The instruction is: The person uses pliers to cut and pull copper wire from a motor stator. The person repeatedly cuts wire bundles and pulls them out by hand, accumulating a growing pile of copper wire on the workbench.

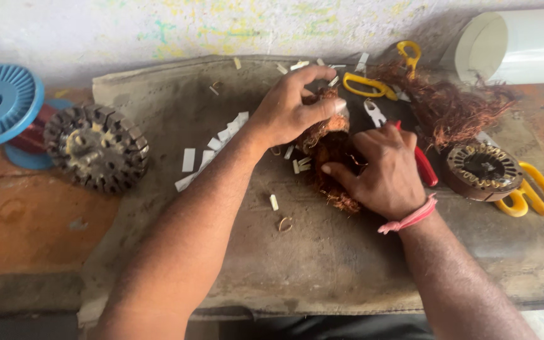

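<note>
Worn mat point(322, 264) on an orange bench point(26, 233), stained wall point(158, 25) behind.
Left hand point(291, 107) fingers pinch the copper-wound core point(328, 151); right hand point(385, 170) closes on red-handled pliers point(424, 165).

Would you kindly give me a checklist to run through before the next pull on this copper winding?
1. Left hand steadying the winding: ok, fingers grip its top.
2. Right hand on the winding: ok, it presses the lower side.
3. Red-handled tool within reach: ok, it lies beside the right hand; whether it is held, cannot tell.
4. Yellow scissors away from fingers: ok, behind the winding.
5. Loose wire kept apart: not ok, the tangle reaches the work.
6. Mat tidy: not ok, white slips are scattered.
</note>
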